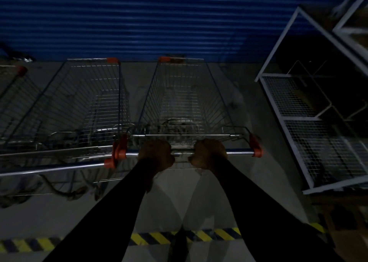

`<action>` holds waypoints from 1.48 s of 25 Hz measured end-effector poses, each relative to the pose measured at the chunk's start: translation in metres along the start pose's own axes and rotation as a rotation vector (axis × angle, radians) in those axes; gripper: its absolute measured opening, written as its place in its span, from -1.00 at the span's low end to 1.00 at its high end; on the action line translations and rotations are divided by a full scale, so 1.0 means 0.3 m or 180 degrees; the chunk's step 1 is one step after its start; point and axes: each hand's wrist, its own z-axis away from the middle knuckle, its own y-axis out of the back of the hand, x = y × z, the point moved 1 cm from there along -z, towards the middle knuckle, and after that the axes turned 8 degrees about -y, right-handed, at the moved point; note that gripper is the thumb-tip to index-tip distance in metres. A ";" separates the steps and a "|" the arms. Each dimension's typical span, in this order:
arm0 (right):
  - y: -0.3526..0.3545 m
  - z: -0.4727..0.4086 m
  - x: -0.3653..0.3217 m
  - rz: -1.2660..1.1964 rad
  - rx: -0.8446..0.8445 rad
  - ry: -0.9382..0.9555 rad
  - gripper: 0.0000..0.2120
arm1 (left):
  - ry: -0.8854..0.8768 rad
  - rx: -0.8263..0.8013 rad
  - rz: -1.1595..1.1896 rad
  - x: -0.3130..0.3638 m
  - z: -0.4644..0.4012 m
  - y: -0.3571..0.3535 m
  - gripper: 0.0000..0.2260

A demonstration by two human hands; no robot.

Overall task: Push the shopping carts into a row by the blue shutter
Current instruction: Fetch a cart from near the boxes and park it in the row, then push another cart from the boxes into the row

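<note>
Carts were the job, and I had one by its handle [237, 153]: my left hand [155, 156] and right hand [209, 154] were both curled tight round the chrome bar, close together near its middle, knuckles up, sleeves running back toward me. That bar was the right place to hold, I judged, since it was the one stiff, smooth part made for the palms, while the wire sides would have bitten into my fingers. The cart [185, 100] I held stood nose toward the blue shutter [159, 19], its front rim close to the shutter's foot, though I could not tell whether it touched. Its basket looked bare, so I reckoned it light and quick to roll, rigid in the frame but apt to wander on its castors; a two-handed grip would keep it straight. Just beside it on my left stood a second cart [83, 102], facing the same way, its handle's orange end cap [109, 163] touching or nearly touching mine. Farther left a third cart [12, 94] showed only in part. To the right a white mesh cage [310, 126] stood near, leaving a narrow gap of floor [256, 122]. Behind my arms ran a yellow-and-black stripe [151, 238] across the concrete.
</note>
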 end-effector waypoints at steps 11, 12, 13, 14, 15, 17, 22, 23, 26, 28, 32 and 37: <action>-0.068 0.236 0.136 -0.0633 0.0059 0.0409 -0.49 | 0.0248 0.0430 -0.0049 0.198 0.281 -0.042 -0.36; -0.070 0.267 0.164 -0.0781 0.0253 0.0446 -0.41 | 0.0239 0.0643 -0.0025 0.228 0.310 -0.037 -0.29; -0.063 0.304 0.184 -0.0807 0.0489 0.0478 -0.37 | 0.0183 0.0870 0.0068 0.260 0.334 -0.022 -0.25; -0.055 0.343 0.207 -0.0818 0.0730 0.0515 -0.36 | 0.0117 0.1176 0.0165 0.298 0.358 0.007 -0.25; -0.040 0.390 0.229 -0.0874 0.0948 0.0514 -0.38 | 0.0082 0.1538 0.0252 0.344 0.387 0.052 -0.28; 0.005 0.488 0.260 -0.1123 0.1352 0.0516 -0.43 | 0.0022 0.2021 0.0469 0.437 0.449 0.154 -0.33; 0.093 0.718 0.323 -0.1448 0.2135 0.0474 -0.43 | -0.0056 0.2318 0.0679 0.626 0.656 0.252 -0.34; 0.101 0.769 0.336 -0.1433 0.2225 0.0485 -0.40 | -0.0077 0.2333 0.0691 0.655 0.700 0.252 -0.34; 0.107 0.962 0.393 -0.1348 0.2394 0.0560 -0.38 | -0.0210 0.2398 0.0656 0.748 0.844 0.265 -0.33; 0.102 1.121 0.444 -0.1251 0.2591 0.0559 -0.40 | -0.0344 0.2449 0.0643 0.802 0.952 0.273 -0.34; 0.015 1.504 0.588 -0.1099 0.2881 0.0267 -0.45 | -0.0745 0.2531 0.0661 0.960 1.213 0.241 -0.33; -0.133 1.940 0.723 -0.1120 0.2943 -0.0153 -0.43 | -0.1293 0.2543 0.0879 1.216 1.534 0.152 -0.34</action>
